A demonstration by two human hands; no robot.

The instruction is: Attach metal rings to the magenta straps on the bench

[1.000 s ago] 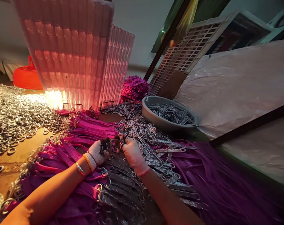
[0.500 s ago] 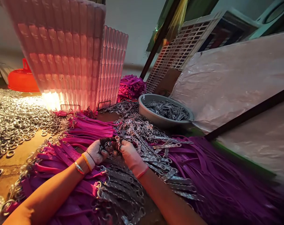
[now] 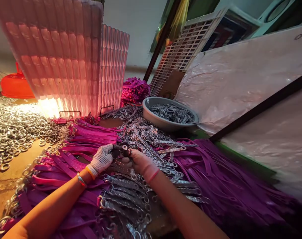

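My left hand (image 3: 103,158), in a dotted white glove with dark fingertips, is closed near the middle of the view. My right hand (image 3: 139,163), gloved in pale fabric with a pink cuff, is closed against it. Between their fingertips a small metal ring (image 3: 125,147) shows; what it is joined to is too dark and small to make out. Beneath the hands lie magenta straps (image 3: 91,136) and twisted metal pieces with ringed ends (image 3: 126,194).
Loose metal rings (image 3: 18,127) are heaped at the left. A grey basin (image 3: 158,123) of metal pieces stands behind the hands. Upright ribbed plastic panels (image 3: 66,63), an orange cover (image 3: 16,85) and more purple straps (image 3: 215,176) surround them. A dark bar (image 3: 260,108) slants at right.
The whole view has shifted slightly, so the background sits further left. My left hand has turned, showing more of its dotted back. Both hands remain together.
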